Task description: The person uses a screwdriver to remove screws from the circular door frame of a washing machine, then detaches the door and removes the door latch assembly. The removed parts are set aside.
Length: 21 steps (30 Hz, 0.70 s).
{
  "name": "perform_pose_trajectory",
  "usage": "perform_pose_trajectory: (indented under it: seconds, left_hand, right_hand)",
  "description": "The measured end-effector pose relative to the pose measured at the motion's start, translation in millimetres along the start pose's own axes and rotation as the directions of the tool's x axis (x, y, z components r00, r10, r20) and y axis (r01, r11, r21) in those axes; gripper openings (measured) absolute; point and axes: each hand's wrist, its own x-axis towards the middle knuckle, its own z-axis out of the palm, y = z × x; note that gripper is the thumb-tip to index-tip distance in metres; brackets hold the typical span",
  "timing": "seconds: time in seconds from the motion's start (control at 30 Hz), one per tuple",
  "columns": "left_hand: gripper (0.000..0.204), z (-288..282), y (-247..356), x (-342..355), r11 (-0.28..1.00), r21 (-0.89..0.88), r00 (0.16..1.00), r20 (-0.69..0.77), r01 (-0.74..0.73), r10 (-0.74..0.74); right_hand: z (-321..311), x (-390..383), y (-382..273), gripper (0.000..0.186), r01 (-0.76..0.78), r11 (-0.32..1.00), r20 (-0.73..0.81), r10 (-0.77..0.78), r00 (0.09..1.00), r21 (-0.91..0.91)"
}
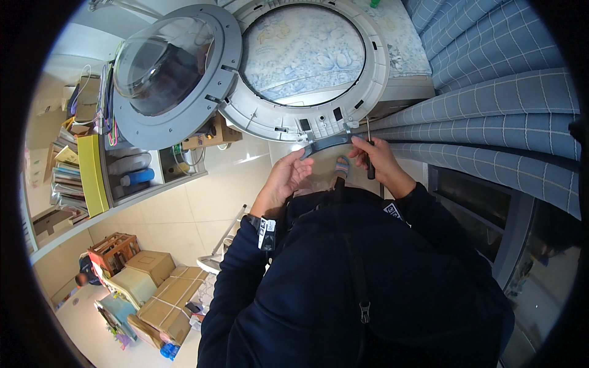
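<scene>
Head view: I see the grey handle (329, 144) between both hands, at the lower edge of the white ring (254, 121). The left hand (287, 176) has its fingertips at the handle's left end; I can't tell whether they pinch it. The right hand (383, 164) grips a screwdriver (370, 170), thumb near the handle's right end.

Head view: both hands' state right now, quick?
Left hand: part-curled, fingers at the left end of the grey curved piece; whether gripping, can't tell.
Right hand: closed, holding a black-handled screwdriver.
</scene>
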Motion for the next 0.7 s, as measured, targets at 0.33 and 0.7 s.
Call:
perform_pose_trajectory:
  seconds: [0.33, 0.7]
  left_hand:
    - [0.024, -3, 8, 3, 0.996, -0.035, 0.997, 0.033, 0.077, -0.076]
    - [0.026, 10, 10, -7, 0.972, -0.214, 0.994, 0.068, 0.098, -0.085]
  right_hand:
    - [2, 2, -8, 0.024, -0.158, 0.982, 0.021, 0.157, 0.987, 0.105]
    - [0, 9, -12, 0.024, -0.273, 0.943, 0.043, 0.270, 0.962, 0.192]
